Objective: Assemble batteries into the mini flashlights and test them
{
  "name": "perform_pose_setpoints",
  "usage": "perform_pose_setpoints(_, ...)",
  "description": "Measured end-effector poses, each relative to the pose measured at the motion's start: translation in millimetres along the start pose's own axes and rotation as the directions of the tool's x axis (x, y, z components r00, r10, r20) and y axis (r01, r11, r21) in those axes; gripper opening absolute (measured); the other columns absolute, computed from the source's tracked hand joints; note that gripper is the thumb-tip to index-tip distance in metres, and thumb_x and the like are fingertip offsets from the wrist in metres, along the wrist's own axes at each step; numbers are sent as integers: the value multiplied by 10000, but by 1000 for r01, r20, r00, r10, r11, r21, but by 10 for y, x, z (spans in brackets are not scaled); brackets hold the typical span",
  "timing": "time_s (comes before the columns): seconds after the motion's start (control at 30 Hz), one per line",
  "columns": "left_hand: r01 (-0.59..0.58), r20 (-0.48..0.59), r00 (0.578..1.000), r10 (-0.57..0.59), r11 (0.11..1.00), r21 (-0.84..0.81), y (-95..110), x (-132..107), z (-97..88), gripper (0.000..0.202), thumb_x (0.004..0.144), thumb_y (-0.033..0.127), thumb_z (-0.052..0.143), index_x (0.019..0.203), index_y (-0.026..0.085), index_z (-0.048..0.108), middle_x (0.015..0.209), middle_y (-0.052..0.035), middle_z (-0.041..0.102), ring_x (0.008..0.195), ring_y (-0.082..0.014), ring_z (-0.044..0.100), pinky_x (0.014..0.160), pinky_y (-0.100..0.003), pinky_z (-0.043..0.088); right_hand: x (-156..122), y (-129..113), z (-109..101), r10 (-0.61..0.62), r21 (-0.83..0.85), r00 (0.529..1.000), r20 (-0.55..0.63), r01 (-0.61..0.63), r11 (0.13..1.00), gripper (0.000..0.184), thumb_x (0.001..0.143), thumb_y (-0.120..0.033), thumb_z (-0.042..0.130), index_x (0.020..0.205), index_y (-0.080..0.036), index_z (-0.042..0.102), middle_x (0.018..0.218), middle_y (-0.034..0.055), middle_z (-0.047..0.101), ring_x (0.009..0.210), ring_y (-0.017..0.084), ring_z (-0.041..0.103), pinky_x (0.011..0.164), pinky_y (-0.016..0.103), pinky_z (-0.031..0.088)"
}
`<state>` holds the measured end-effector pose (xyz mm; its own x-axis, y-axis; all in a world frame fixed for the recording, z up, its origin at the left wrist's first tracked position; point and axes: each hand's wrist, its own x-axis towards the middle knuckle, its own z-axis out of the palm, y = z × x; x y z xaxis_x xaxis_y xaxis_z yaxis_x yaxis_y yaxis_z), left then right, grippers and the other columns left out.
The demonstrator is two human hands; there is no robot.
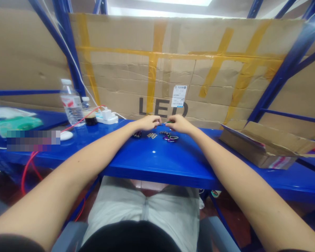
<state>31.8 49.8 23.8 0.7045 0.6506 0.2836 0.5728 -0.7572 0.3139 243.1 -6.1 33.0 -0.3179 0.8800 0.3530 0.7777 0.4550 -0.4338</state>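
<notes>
Both my hands are over the far part of the blue table (183,159). My left hand (150,122) has its fingers curled and pinched near a tiny dark piece; what it grips is too small to name. Facing it a short gap away, my right hand (177,123) is closed too, with a thin dark-green bit showing at its fingertips. Below the hands lie a cluster of small shiny metal pieces (152,135), a row of small dark pieces (165,132) and a purple looped item (170,139). Several dark pieces (137,134) sit by my left wrist, partly hidden.
On the left stand a water bottle (71,105), a smaller bottle of dark liquid (90,113) and a white power strip (109,119). Red cable (28,164) hangs over the edge. An open cardboard box (254,150) is at right. Taped cardboard (120,77) forms the back.
</notes>
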Motion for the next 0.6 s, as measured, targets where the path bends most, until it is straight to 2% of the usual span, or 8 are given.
perform_pose_setpoints(0.17,-83,43,996,75,968,235,-157,-13,10,266,891,177,490,1062,177,694,1054,-88,726,937,-201,631,804,-287,423,-10,-7,-14,46,-44,999,12,-45,998,253,895,-239,629,671,-184,525,559,-9,580,536,124,528,559,259,362)
perform_pose_setpoints(0.3,-181,131,981,143,914,363,-190,16,80,288,854,134,518,1032,181,740,978,-96,737,842,-199,629,726,-287,402,-10,-6,-15,29,-73,999,25,-27,997,265,898,-228,627,656,-180,530,566,0,589,546,126,542,563,259,364)
perform_pose_setpoints(0.47,-269,194,960,204,863,428,-191,73,117,297,806,79,546,964,197,768,896,-71,740,780,-178,609,708,-272,393,5,21,-5,17,-84,999,39,-14,996,259,890,-227,629,652,-177,543,566,2,594,550,130,548,566,264,357)
perform_pose_setpoints(0.6,-255,166,965,202,867,429,-236,84,92,342,801,86,559,1045,208,765,910,-76,743,795,-182,623,731,-268,411,13,47,-10,-1,-110,999,43,6,994,266,898,-264,626,657,-176,555,568,3,596,555,131,539,573,270,350)
